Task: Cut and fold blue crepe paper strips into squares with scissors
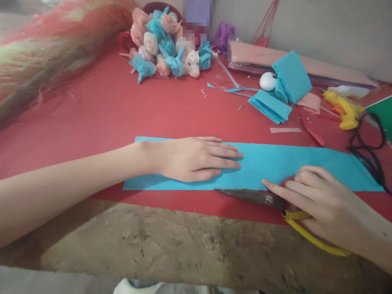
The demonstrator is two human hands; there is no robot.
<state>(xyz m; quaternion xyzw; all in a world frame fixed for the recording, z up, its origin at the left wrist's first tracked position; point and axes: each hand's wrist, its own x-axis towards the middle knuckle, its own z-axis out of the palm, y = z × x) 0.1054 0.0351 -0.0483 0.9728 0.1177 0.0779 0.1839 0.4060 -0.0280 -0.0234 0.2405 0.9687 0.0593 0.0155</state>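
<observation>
A long strip of blue crepe paper [306, 159] lies across the red sheet near the table's front edge. My left hand [202, 159] rests flat on the strip, palm down, fingers stretched to the right. In my right hand [324, 204] is a pair of scissors [248, 196] with yellow-wrapped handles, its fingers curled round the handles and the index finger pointing out over the paper. The dark blades lie along the strip's lower edge, one of them partly under the paper.
Paper roses [167, 45] in blue, pink and white are heaped at the back. Folded blue paper [269, 107], a white ball [268, 81] and a yellow glue gun [344, 108] with a black cord lie at the right. Feathery plumes [61, 45] stretch along the left.
</observation>
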